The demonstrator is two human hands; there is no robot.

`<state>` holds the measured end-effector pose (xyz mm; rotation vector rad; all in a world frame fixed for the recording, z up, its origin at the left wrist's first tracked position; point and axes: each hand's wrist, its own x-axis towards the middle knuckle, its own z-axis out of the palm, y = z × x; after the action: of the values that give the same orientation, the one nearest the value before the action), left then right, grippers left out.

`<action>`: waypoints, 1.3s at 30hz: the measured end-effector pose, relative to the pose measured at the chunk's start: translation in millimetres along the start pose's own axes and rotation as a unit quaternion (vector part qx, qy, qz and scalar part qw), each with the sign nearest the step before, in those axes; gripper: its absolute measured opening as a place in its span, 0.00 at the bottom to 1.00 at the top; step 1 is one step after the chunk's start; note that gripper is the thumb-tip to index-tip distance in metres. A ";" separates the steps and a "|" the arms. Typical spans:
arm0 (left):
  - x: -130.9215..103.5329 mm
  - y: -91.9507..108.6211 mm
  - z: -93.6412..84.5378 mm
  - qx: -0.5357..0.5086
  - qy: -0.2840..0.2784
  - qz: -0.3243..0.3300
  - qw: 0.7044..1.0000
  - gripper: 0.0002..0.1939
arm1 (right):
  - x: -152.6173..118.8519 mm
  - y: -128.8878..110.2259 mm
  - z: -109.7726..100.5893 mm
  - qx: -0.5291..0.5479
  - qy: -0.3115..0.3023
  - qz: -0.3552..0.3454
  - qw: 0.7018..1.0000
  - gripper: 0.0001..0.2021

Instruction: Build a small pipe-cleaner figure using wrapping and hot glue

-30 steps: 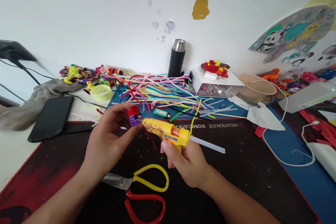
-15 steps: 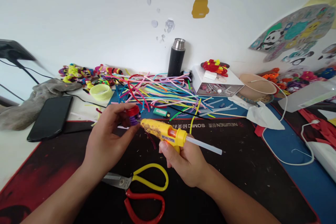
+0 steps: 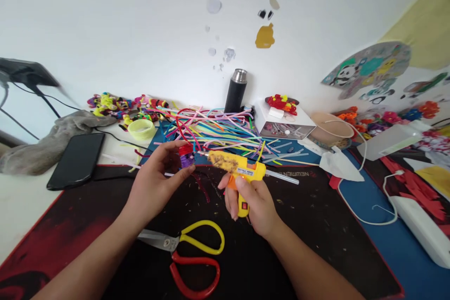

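Between the thumb and fingers of my left hand (image 3: 154,180) is a small red and purple pipe-cleaner piece (image 3: 186,155), its far side hidden by the fingers. My right hand (image 3: 251,199) is wrapped round the handle of a yellow glue gun (image 3: 228,163), fingers at its orange trigger. A clear glue stick (image 3: 282,177) juts from the gun's back end. The metal nozzle points left at the purple part, a small gap away. Below the hands lie scissors (image 3: 171,243) with one yellow and one red handle, blades partly behind my left forearm.
Many coloured pipe cleaners (image 3: 218,126) lie heaped at the back, before a black thermos (image 3: 236,91). A phone (image 3: 75,160) and a yellow-green ring-shaped roll (image 3: 141,130) are at left. A white box (image 3: 284,122), a beige bowl (image 3: 332,126) and a white cable (image 3: 372,220) stand or lie at right.
The glue gun has drawn back to the right, so its nozzle has come away from the purple part. The view has tilted up a little, and the red and purple piece has turned slightly.
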<state>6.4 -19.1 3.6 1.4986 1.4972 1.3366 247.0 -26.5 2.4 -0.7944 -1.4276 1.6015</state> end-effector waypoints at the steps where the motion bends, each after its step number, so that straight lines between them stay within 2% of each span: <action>1: 1.7 -0.5 -0.2 -0.033 0.000 -0.010 0.999 0.30 | 2.6 -0.5 -0.9 0.003 0.029 -0.013 0.999 0.34; 4: 5.4 -1.6 -0.4 -0.111 -0.007 -0.027 0.993 0.31 | 6.5 -3.4 -3.8 -0.010 0.112 -0.015 0.994 0.34; 6: 6.0 -1.7 0.4 -0.140 -0.009 -0.036 0.990 0.31 | 3.5 -5.4 -5.7 -0.012 0.147 -0.004 0.989 0.35; 10: 3.4 0.6 2.8 -0.175 -0.022 -0.036 0.984 0.32 | -15.8 -4.3 -9.7 0.023 0.230 0.012 0.973 0.34; 13: 0.7 4.1 4.0 -0.195 -0.042 -0.029 0.980 0.31 | -35.2 -0.8 -13.8 0.055 0.287 0.056 0.955 0.38; 16: -0.7 6.2 5.1 -0.198 -0.053 -0.018 0.979 0.29 | -54.3 0.1 -22.8 0.052 0.317 0.095 0.942 0.41; 19: -1.2 4.0 7.4 -0.189 -0.059 -0.004 0.980 0.28 | -70.0 0.6 -39.8 0.015 0.336 0.138 0.932 0.39; 21: -1.5 -0.3 9.5 -0.184 -0.065 0.003 0.981 0.28 | -76.6 3.2 -53.4 0.010 0.340 0.171 0.925 0.39; 25: -2.6 -11.2 13.0 -0.145 -0.078 0.015 0.986 0.31 | -78.7 8.8 -73.0 0.074 0.359 0.204 0.908 0.34; 28: -3.0 -14.5 13.5 -0.119 -0.097 0.016 0.988 0.33 | -75.9 4.6 -74.4 0.127 0.348 0.220 0.902 0.30; 30: -3.5 -12.5 12.8 -0.105 -0.090 0.015 0.990 0.32 | -77.1 -1.8 -70.4 0.138 0.334 0.235 0.902 0.29; 34: -6.4 -3.7 10.4 -0.089 -0.071 0.011 0.993 0.31 | -94.1 -9.6 -61.4 0.083 0.294 0.282 0.909 0.30; 39: -10.7 2.7 9.1 -0.080 -0.102 0.006 0.991 0.33 | -119.8 0.3 -60.0 -0.047 0.220 0.289 0.930 0.35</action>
<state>17.4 -27.8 1.1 1.4946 1.2251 1.2376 354.1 -105.0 -15.3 -1.6321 -0.9926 1.6271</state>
